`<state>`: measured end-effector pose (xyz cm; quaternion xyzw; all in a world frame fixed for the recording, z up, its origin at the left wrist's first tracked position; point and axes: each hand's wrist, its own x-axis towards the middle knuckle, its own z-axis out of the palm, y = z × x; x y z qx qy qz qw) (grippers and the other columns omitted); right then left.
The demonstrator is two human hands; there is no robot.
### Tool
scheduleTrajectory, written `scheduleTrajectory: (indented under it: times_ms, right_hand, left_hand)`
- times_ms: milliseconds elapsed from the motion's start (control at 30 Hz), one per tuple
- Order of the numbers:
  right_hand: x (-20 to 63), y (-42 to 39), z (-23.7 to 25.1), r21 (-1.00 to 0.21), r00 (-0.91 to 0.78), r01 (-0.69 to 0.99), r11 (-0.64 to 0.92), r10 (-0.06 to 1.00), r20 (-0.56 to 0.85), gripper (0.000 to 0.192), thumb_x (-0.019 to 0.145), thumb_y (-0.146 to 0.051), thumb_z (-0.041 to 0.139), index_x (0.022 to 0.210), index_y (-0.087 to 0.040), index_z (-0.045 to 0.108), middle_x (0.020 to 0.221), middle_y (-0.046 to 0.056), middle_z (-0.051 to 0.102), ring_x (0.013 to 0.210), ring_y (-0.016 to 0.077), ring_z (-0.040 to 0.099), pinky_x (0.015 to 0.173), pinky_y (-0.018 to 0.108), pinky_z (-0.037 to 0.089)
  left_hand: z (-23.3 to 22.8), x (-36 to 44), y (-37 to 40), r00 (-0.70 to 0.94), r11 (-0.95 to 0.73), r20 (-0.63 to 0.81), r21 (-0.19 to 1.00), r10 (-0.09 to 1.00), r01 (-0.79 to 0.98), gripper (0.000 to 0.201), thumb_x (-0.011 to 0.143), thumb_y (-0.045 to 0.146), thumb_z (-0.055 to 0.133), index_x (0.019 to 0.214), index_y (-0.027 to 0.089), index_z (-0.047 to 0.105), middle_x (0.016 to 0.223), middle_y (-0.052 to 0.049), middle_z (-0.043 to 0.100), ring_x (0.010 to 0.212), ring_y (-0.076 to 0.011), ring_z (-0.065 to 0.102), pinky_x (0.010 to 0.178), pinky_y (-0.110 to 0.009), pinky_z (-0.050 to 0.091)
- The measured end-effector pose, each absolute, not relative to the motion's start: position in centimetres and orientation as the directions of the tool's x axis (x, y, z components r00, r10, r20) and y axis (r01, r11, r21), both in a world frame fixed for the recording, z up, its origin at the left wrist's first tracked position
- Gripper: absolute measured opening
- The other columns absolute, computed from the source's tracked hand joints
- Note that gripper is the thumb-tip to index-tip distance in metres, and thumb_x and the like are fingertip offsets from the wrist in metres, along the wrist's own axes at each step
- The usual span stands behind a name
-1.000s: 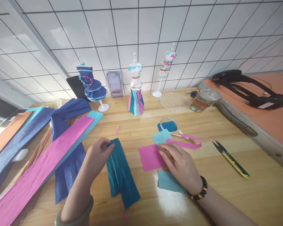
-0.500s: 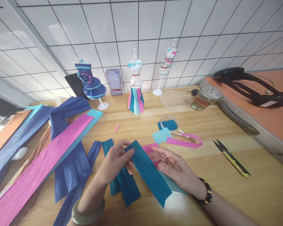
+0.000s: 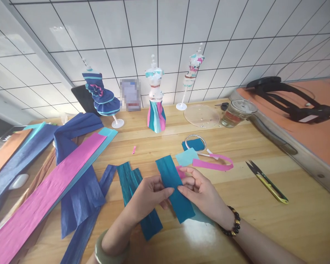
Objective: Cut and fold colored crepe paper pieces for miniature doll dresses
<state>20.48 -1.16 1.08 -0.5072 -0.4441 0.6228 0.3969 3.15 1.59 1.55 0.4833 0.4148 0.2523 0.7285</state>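
A teal crepe paper strip [image 3: 172, 172] is held between both hands above the table. My left hand [image 3: 151, 192] is closed on its left edge, thumb on the front face. My right hand [image 3: 199, 187] pinches the right edge at about the same height. Under and beside my left hand lie more teal crepe pieces [image 3: 151, 225]. Partly hidden behind my right hand are a pink piece [image 3: 179, 171] and a light blue piece [image 3: 199, 215]. A light blue rectangle [image 3: 187, 157] and a curved pink strip [image 3: 214, 165] lie just beyond that hand.
Yellow-handled thread snips [image 3: 266, 182] lie at right. A tape roll [image 3: 195, 142] rests on teal paper. Three small dress forms stand at the back, the middle one [image 3: 156, 99] in a striped skirt. A glass jar [image 3: 238, 113] is back right. Long pink crepe [image 3: 48, 192] covers the left.
My right hand has come onto the teal strip and now grips its right edge. My left hand has slid lower along it. The strip now hangs more upright.
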Motion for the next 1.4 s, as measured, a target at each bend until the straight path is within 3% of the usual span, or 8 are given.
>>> scheduleTrajectory:
  times_ms: [133, 233, 367, 467, 733, 1000, 1400]
  right_hand:
    - [20.6, -1.1, 1.2, -0.956, -0.152, -0.002, -0.293, 0.945, -0.290, 0.043, 0.077, -0.031, 0.061, 0.115, -0.022, 0.043, 0.070, -0.004, 0.060, 0.062, 0.0095, 0.054, 0.058, 0.021, 0.043]
    - [20.7, -1.0, 1.0, -0.946, -0.230, -0.027, -0.324, 0.923, -0.310, 0.041, 0.078, -0.032, 0.061, 0.114, -0.021, 0.046, 0.074, -0.002, 0.062, 0.064, 0.0108, 0.056, 0.060, 0.023, 0.045]
    - [20.8, -1.0, 0.7, -0.954, -0.276, 0.033, -0.297, 0.915, -0.295, 0.021, 0.079, -0.035, 0.059, 0.091, -0.019, 0.057, 0.066, -0.003, 0.060, 0.055, 0.0093, 0.051, 0.052, 0.021, 0.042]
    - [20.9, -0.9, 0.7, -0.958, -0.289, 0.038, -0.283, 0.915, -0.281, 0.018, 0.079, -0.037, 0.058, 0.081, -0.019, 0.059, 0.065, -0.003, 0.059, 0.056, 0.0099, 0.052, 0.051, 0.021, 0.043]
    - [21.3, -0.8, 0.5, -0.950, -0.255, -0.041, -0.309, 0.923, -0.289, 0.018, 0.075, -0.036, 0.059, 0.082, -0.020, 0.066, 0.068, -0.001, 0.064, 0.057, 0.0114, 0.057, 0.056, 0.025, 0.047]
    - [21.4, -0.9, 1.2, -0.941, -0.246, -0.055, -0.334, 0.918, -0.311, 0.011, 0.074, -0.024, 0.054, 0.075, -0.019, 0.063, 0.064, -0.003, 0.060, 0.055, 0.0095, 0.055, 0.055, 0.022, 0.044]
    - [21.4, -1.0, 1.6, -0.967, -0.238, 0.181, -0.181, 0.946, -0.222, 0.020, 0.074, -0.016, 0.045, 0.078, -0.019, 0.065, 0.069, -0.001, 0.064, 0.061, 0.0110, 0.058, 0.059, 0.022, 0.045]
  left_hand:
    - [1.7, 3.2, 1.6, 0.516, 0.409, -0.375, 0.911, 0.770, 0.052, 0.025, 0.071, 0.036, 0.067, 0.077, 0.012, 0.062, 0.055, 0.001, 0.061, 0.043, -0.0094, 0.056, 0.044, -0.019, 0.046]
    - [1.7, 3.1, 1.7, 0.517, 0.395, -0.359, 0.918, 0.777, 0.043, 0.025, 0.071, 0.035, 0.067, 0.076, 0.012, 0.060, 0.054, 0.003, 0.058, 0.043, -0.0094, 0.056, 0.044, -0.019, 0.046]
    - [1.6, 2.9, 1.8, 0.520, 0.370, -0.327, 0.929, 0.790, 0.021, 0.022, 0.072, 0.033, 0.067, 0.073, 0.013, 0.059, 0.053, 0.004, 0.055, 0.044, -0.0087, 0.055, 0.044, -0.019, 0.046]
    - [1.7, 3.0, 1.8, 0.514, 0.346, -0.293, 0.938, 0.806, -0.008, 0.019, 0.073, 0.030, 0.066, 0.076, 0.013, 0.060, 0.054, 0.004, 0.054, 0.045, -0.0074, 0.053, 0.046, -0.018, 0.046]
    - [1.3, 3.0, 1.8, 0.497, 0.344, -0.289, 0.939, 0.818, -0.021, 0.017, 0.074, 0.023, 0.063, 0.088, 0.014, 0.066, 0.064, 0.000, 0.063, 0.050, -0.0085, 0.055, 0.051, -0.021, 0.047]
    - [1.4, 2.8, 1.6, 0.495, 0.341, -0.281, 0.940, 0.822, -0.033, 0.013, 0.075, 0.017, 0.058, 0.082, 0.015, 0.069, 0.064, 0.000, 0.065, 0.055, -0.0092, 0.056, 0.057, -0.021, 0.046]
    - [1.3, 2.6, 1.7, 0.467, 0.388, -0.343, 0.922, 0.815, -0.001, 0.014, 0.075, 0.018, 0.057, 0.083, 0.016, 0.068, 0.068, -0.001, 0.064, 0.065, -0.0120, 0.057, 0.065, -0.023, 0.046]
